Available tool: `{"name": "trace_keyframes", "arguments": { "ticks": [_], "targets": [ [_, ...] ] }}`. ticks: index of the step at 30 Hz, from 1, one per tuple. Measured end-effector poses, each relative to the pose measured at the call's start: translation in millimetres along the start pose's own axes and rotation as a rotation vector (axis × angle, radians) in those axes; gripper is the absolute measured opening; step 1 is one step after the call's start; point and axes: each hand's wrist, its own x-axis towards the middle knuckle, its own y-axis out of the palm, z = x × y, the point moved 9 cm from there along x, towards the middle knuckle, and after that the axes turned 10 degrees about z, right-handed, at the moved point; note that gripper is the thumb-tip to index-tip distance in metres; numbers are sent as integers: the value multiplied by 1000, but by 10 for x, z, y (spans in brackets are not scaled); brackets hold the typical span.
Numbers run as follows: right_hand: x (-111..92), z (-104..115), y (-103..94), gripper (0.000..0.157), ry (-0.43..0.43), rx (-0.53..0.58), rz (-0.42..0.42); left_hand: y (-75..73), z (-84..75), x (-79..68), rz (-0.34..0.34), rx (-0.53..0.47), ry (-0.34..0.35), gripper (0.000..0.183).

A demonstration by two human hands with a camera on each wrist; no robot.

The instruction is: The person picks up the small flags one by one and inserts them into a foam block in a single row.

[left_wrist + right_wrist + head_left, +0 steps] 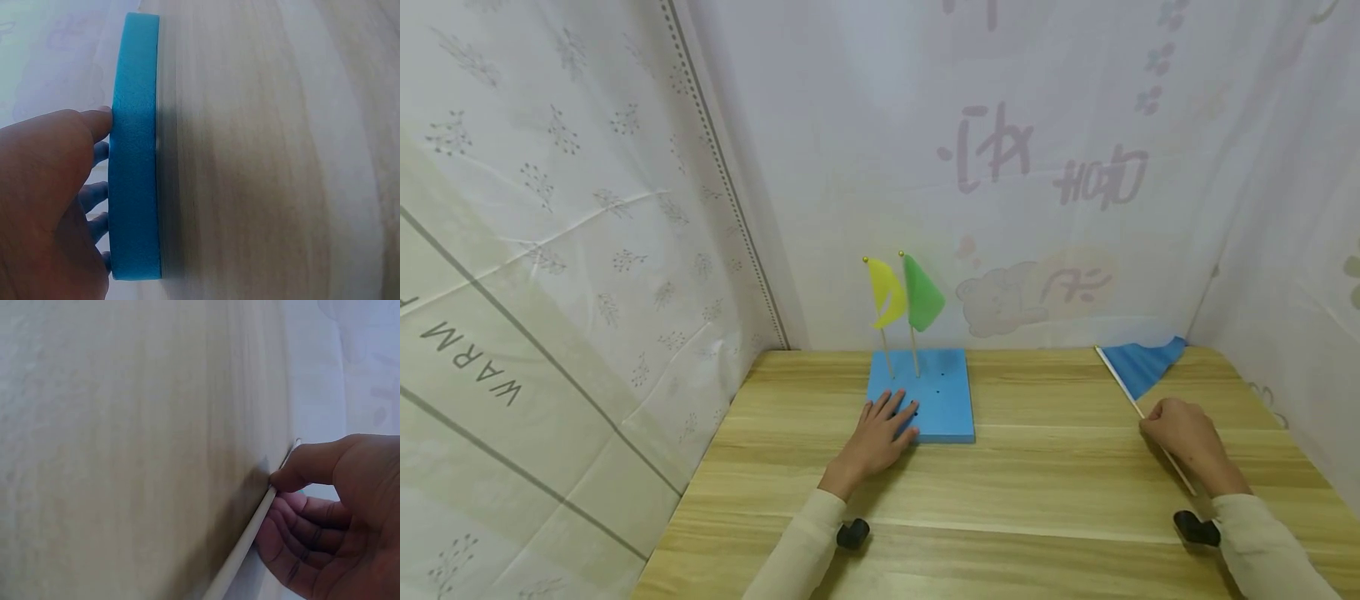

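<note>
your left hand [872, 440] rests on the near left part of the blue board [949, 418], its fingers spread and fairly straight over the top face, gripping nothing. in the left wrist view your thumb lies at the board's near upper edge, with the other fingertips reaching beyond it.

your right hand [1187, 440], well apart on the right, pinches the thin pale stick [1122, 383] of the blue flag [1142, 367] between thumb and index finger; the other fingers curl in beneath. the stick slants from the table's far edge down toward your right wrist, and the cloth spreads to the right of its top end. you cannot tell whether the stick touches the wooden table [1037, 508].

on the board, the yellow flag [880, 279] and the green flag [924, 296] stand side by side near the back, both leaning slightly left, gold beads at their tips. small dark holes [937, 392] show in the board to their right and nearer you. behind the table hangs a pale printed curtain [850, 125].
</note>
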Motion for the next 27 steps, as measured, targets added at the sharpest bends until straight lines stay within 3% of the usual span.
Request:
{"name": "trace_keyframes", "arguments": {
  "ticks": [7, 16, 27],
  "targets": [
    [14, -34, 52, 40, 11, 35, 28, -7, -9, 6, -27, 3, 32, 57],
    [44, -1, 75, 44, 36, 40, 123, -9, -10, -2, -30, -8, 37, 56],
    [25, 15, 53, 45, 39, 45, 126, -9, -7, 5, -6, -14, 15, 55]
  ]
}}
